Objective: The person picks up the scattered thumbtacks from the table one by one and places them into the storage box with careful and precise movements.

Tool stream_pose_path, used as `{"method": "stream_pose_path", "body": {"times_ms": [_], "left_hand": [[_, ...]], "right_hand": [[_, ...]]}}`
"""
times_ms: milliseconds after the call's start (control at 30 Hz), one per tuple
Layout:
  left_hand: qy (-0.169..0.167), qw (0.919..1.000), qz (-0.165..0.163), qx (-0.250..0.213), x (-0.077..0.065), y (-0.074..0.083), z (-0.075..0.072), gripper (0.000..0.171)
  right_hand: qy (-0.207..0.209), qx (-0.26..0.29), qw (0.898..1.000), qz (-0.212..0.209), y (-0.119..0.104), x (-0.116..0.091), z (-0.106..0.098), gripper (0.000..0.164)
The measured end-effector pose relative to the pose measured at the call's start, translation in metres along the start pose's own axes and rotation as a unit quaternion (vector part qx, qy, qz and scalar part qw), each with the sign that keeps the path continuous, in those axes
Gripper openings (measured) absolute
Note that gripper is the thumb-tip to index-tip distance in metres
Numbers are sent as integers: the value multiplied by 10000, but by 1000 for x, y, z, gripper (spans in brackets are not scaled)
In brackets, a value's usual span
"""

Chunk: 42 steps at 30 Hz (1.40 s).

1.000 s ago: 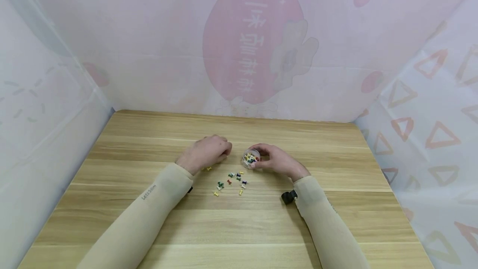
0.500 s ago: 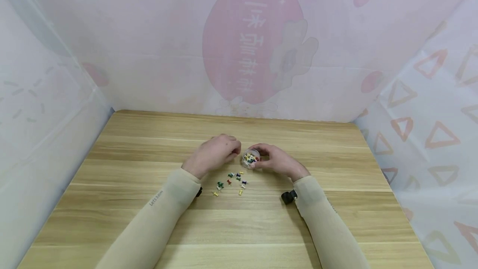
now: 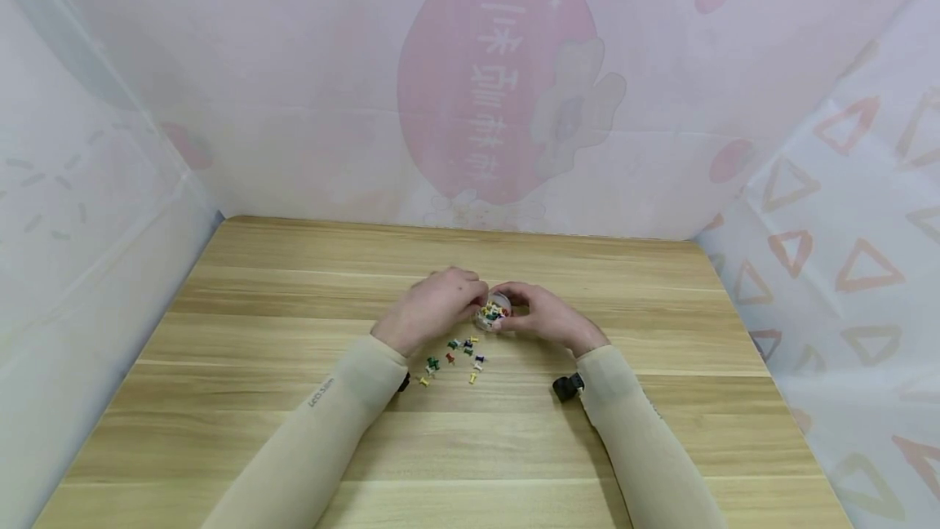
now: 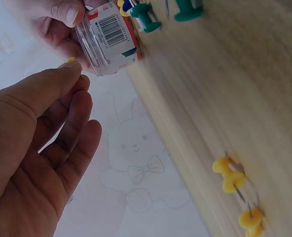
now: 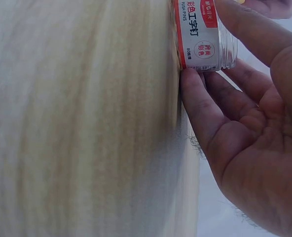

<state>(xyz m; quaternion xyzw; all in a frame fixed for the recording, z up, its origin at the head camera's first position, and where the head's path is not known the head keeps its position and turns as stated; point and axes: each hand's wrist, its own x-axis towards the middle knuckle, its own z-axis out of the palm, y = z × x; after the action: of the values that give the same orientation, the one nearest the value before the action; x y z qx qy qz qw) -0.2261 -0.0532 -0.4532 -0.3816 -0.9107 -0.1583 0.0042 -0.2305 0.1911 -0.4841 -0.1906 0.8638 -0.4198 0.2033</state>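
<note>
A clear round jar (image 3: 485, 322) with a white and red push pin label stands on the table, partly filled with coloured push pins (image 3: 493, 313). Around its side curl the thumb and fingers of my right hand (image 3: 547, 318), steadying it; the label (image 5: 198, 34) faces the right wrist camera. My left hand (image 3: 433, 307) is at the jar's left rim. Between its thumb and index fingertip it pinches a yellow push pin (image 4: 71, 59), of which only a bit shows. Loose green, white, red, blue and yellow push pins (image 3: 450, 358) lie in front of the jar.
Two yellow push pins (image 4: 229, 175) lie on the wooden table (image 3: 631, 464) beneath the left wrist. Printed cloth walls (image 3: 308, 104) enclose the table at the back and both sides. A black wrist camera (image 3: 567, 387) sits under the right sleeve.
My left hand has moved right, from the table left of the jar up to its rim. My right hand and the jar have stayed in place.
</note>
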Motion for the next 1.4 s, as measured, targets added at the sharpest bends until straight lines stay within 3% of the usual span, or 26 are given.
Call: {"method": "stream_pose_path", "body": {"times_ms": [600, 900, 1133, 1400], "left_hand": [[-186, 9993, 123, 294, 9, 4, 4, 8], [-170, 9991, 197, 327, -3, -5, -2, 7], [-440, 9978, 349, 351, -15, -9, -1, 16], [-703, 9936, 654, 593, -27, -6, 2, 6]], "right_hand": [[27, -42, 10000, 73, 0, -1, -1, 62], [-9, 42, 10000, -89, 1, 1, 0, 62], [-8, 18, 10000, -84, 1, 1, 1, 64], [-1, -21, 10000, -26, 4, 2, 1, 64]]}}
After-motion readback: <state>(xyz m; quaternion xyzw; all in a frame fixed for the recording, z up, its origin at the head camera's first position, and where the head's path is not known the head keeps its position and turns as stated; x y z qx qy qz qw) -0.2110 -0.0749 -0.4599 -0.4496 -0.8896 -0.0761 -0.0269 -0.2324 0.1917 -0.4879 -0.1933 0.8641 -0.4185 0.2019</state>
